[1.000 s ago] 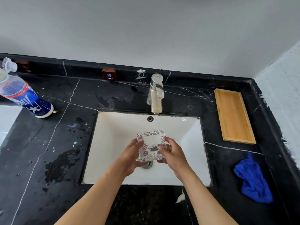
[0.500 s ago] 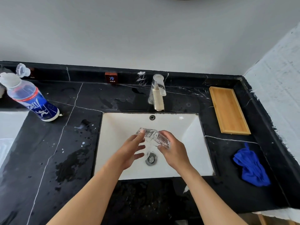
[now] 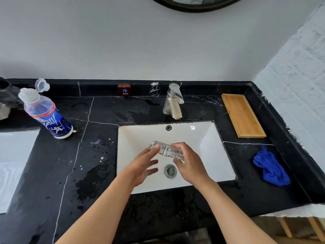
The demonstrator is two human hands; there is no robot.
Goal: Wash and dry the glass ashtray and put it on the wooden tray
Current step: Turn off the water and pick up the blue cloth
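Note:
The square cut-glass ashtray [image 3: 167, 150] is held over the white sink [image 3: 207, 147], tipped so its ribbed side faces me. My right hand [image 3: 190, 162] grips its right end. My left hand [image 3: 143, 164] touches its left end with thumb and forefinger, the other fingers spread loose below. The wooden tray [image 3: 243, 115] lies on the black counter at the back right, with nothing on it. A crumpled blue cloth [image 3: 270, 169] lies on the counter in front of the tray.
The chrome tap [image 3: 173, 101] stands behind the basin, with no water visible. The drain [image 3: 170, 170] sits under my hands. A blue detergent bottle [image 3: 46, 112] with its cap flipped open stands at the left. Wet patches mark the counter [image 3: 84, 173]. A white wall borders the right.
The ashtray has been tipped from facing me to nearly edge-on, and my left hand has loosened to a fingertip touch. The view has lifted and pulled back.

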